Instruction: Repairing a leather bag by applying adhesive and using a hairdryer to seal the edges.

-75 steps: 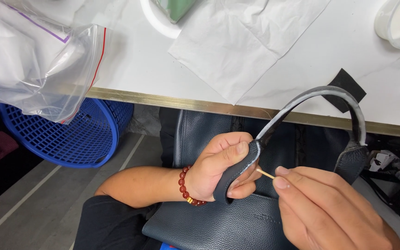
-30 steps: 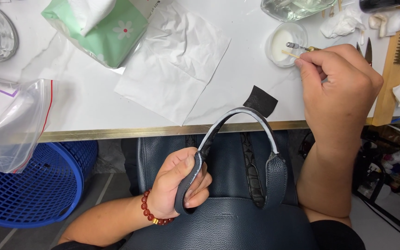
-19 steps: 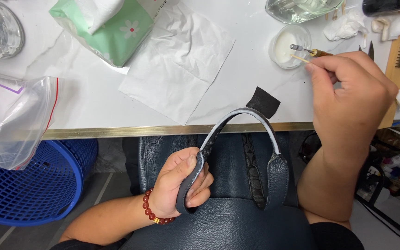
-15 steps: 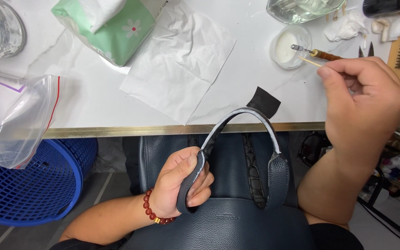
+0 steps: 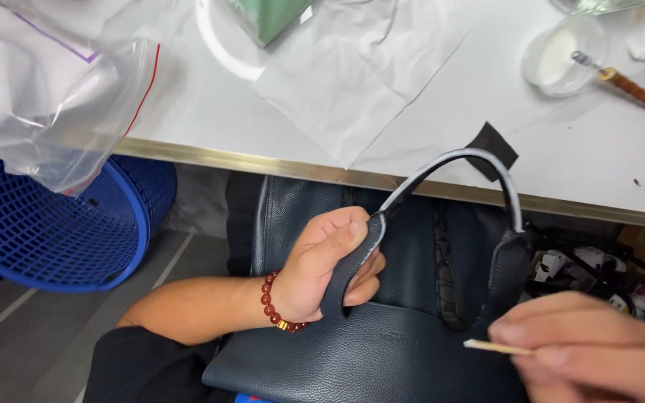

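The left hand (image 5: 322, 265) is closed around the near end of the dark bag's handle (image 5: 449, 168), which arches right above the bag (image 5: 382, 358). The right hand (image 5: 599, 351), at the near right, pinches a thin wooden stick (image 5: 496, 347). On the far right of the table (image 5: 203, 104), a small clear dish (image 5: 558, 63) holds white paste and a brush (image 5: 621, 80).

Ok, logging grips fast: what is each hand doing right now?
Left hand: closed on the dark bag handle near its base.
Right hand: pinching a thin wooden stick between fingertips.
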